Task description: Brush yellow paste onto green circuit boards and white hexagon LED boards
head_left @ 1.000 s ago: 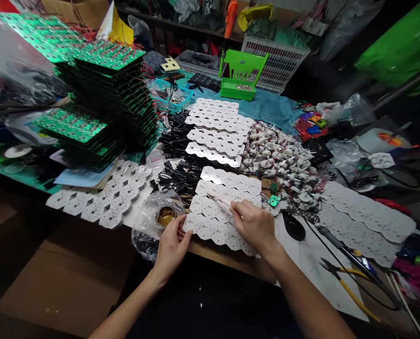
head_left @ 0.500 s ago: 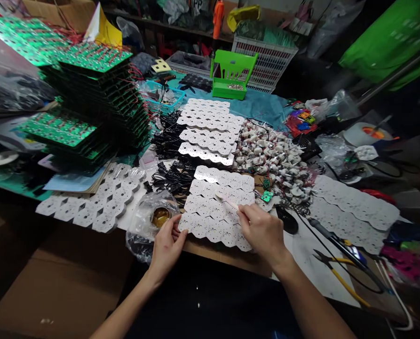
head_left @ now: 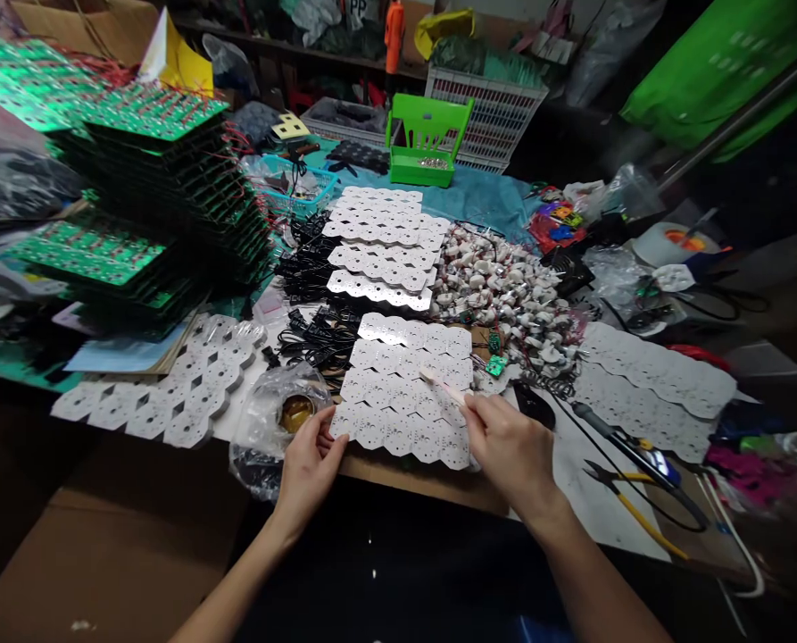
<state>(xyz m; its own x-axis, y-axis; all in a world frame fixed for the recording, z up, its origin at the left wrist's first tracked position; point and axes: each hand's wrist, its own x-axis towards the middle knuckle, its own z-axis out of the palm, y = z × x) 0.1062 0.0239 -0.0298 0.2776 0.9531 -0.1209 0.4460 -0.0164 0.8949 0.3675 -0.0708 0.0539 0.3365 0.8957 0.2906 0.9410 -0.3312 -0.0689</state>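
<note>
White scalloped panel (head_left: 391, 393) lying flat, this side of the overlapping white boards (head_left: 379, 257) | right hand (head_left: 515, 442), grip pinching a slim pale stick (head_left: 448, 391), tip at mid-panel | left hand (head_left: 311, 455) at near-left corner, pinching or just touching, can't tell | surface-brushing, it seems; next move calls for a steady panel

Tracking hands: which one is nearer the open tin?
Left. The left hand is beside the tin, by the near left corner of the white panel; the right hand, farther off at its right edge, holds a thin tool.
</note>
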